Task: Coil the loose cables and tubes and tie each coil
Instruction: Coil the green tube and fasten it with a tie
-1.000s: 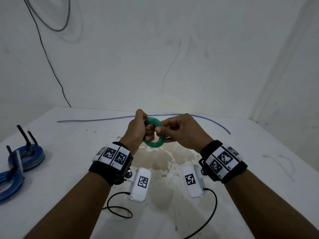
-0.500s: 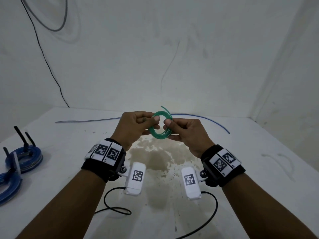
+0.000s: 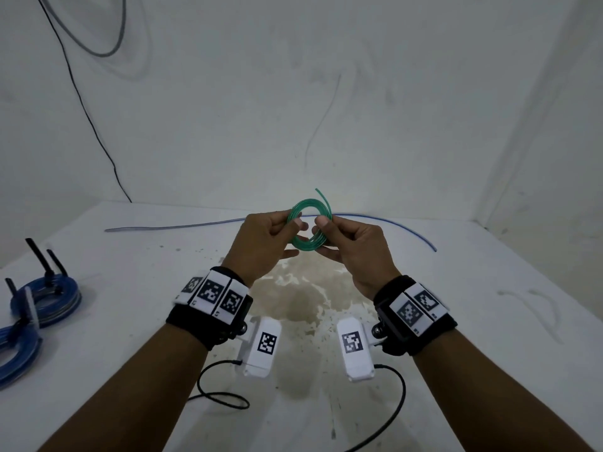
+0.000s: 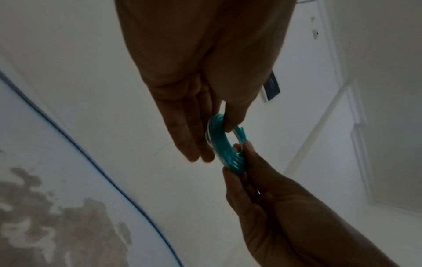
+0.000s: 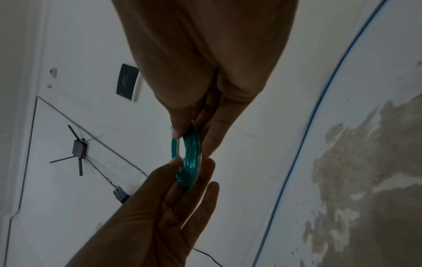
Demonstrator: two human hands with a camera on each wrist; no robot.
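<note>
A small coil of green tube [image 3: 309, 203] is held upright in the air above the white table [image 3: 456, 288], with one loose end sticking up at its top right. My left hand [image 3: 293, 234] pinches the coil's left side between thumb and fingers. My right hand [image 3: 321, 236] pinches its right side the same way. In the left wrist view the coil [image 4: 219, 142] sits between both sets of fingertips, and in the right wrist view the coil [image 5: 191, 162] shows several stacked turns. A long loose blue tube [image 3: 391, 221] lies along the table's back edge.
Two blue coils [image 3: 45, 298] [image 3: 16, 350] bound with black and white ties lie at the table's left edge. A brown stain [image 3: 300, 298] marks the table's middle. Walls stand close behind and to the right, with a black cable [image 3: 85, 102] hanging on the back one.
Both hands have lifted the green coil higher and farther from me. The grip has moved out to thumb and fingertips on each side. The loose end now stands up above the coil.
</note>
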